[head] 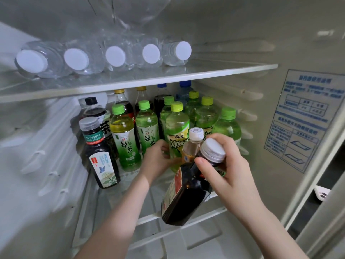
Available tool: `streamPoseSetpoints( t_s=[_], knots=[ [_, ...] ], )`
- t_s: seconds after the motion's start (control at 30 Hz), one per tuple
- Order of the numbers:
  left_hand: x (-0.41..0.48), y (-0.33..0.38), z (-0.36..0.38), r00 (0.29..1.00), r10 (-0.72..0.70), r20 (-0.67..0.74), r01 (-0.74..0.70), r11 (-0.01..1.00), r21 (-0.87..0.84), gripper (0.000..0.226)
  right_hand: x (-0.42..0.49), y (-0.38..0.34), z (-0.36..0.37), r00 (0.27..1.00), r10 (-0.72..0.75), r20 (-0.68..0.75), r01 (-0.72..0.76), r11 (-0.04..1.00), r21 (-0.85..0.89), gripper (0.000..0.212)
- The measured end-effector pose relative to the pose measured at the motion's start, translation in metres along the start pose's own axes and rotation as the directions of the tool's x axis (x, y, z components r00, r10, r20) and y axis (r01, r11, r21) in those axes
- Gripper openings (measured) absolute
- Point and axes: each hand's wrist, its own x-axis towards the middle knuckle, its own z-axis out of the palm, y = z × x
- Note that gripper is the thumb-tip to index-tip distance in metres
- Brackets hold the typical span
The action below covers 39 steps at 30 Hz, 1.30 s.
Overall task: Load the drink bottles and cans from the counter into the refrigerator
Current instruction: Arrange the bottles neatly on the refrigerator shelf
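Both hands reach into the open refrigerator, at its middle glass shelf [147,219]. Left hand [158,157] curls its fingers round the lower body of a pale green plastic iced-tea bottle with a yellow-green cap [176,128], which stands upright on that shelf at the front of the crowd. Just right of it, a small amber bottle with a white cap [193,144] sits between the hands; what holds it cannot be told. Right hand [229,171] grips by the neck a dark brown plastic bottle with a grey screw cap and a red-orange label [186,193], tilted, its base low before the shelf's front edge. Behind, from the left, stand dark tea bottles [100,156], then green-capped green tea bottles [128,139]. Five clear water bottles with white caps [115,57] lie on the upper glass shelf [186,75].
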Motion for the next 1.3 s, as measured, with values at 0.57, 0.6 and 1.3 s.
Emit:
streamPoseSetpoints(
  t_s=[0.57, 0.6, 1.3],
  knots=[
    [-0.005, 0.002, -0.016, 0.996, -0.035, 0.080, 0.045, 0.991, -0.124, 0.030, -0.001, 0.003, -0.002, 1.000, 0.016, -0.005, -0.016, 1.000, -0.005, 0.032],
    [-0.009, 0.005, -0.021, 0.998, -0.044, 0.054, 0.051, 0.990, -0.135, 0.028, -0.002, 0.003, -0.002, 1.000, 0.017, -0.005, -0.017, 1.000, -0.004, 0.032],
    [-0.123, -0.008, -0.043, 0.993, 0.023, 0.120, 0.037, 0.878, -0.477, 0.063, 0.039, -0.029, 0.053, 0.952, -0.005, 0.306, 0.062, 0.982, -0.178, 0.070]
  ],
)
